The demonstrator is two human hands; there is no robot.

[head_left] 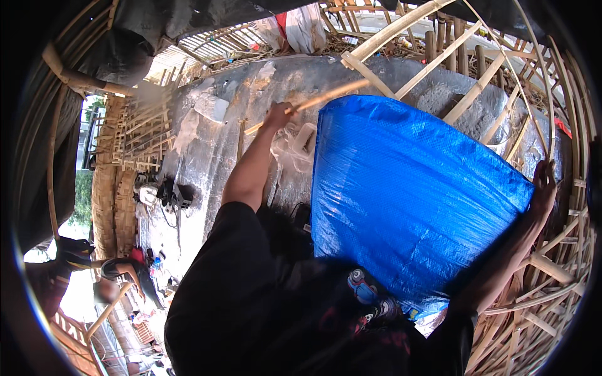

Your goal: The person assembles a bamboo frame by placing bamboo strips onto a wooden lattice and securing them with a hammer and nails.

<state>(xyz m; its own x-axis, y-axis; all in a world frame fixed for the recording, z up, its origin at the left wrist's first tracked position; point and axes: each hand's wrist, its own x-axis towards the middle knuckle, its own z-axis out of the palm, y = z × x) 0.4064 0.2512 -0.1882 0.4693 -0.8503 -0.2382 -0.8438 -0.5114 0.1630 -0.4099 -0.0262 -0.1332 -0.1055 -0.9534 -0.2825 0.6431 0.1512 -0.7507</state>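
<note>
My left hand [279, 116] is closed around a thin bamboo stick [332, 94], which slants up to the right toward the top of a blue tarp [407, 194]. The tarp is broad and wrinkled and stands in front of me. It looks stretched taut along its upper edge. What lies beneath it is hidden. At the tarp's right corner is my right hand [544, 188], its fingers stretched upward and its palm against the edge. The thumb does not show clearly.
Bamboo poles [398, 28] cross above and behind the tarp. A woven bamboo wall [558, 282] curves along the right. Grey, stained sheeting [213, 141] covers the ground. Another person [122, 276] is at the lower left, near scattered items.
</note>
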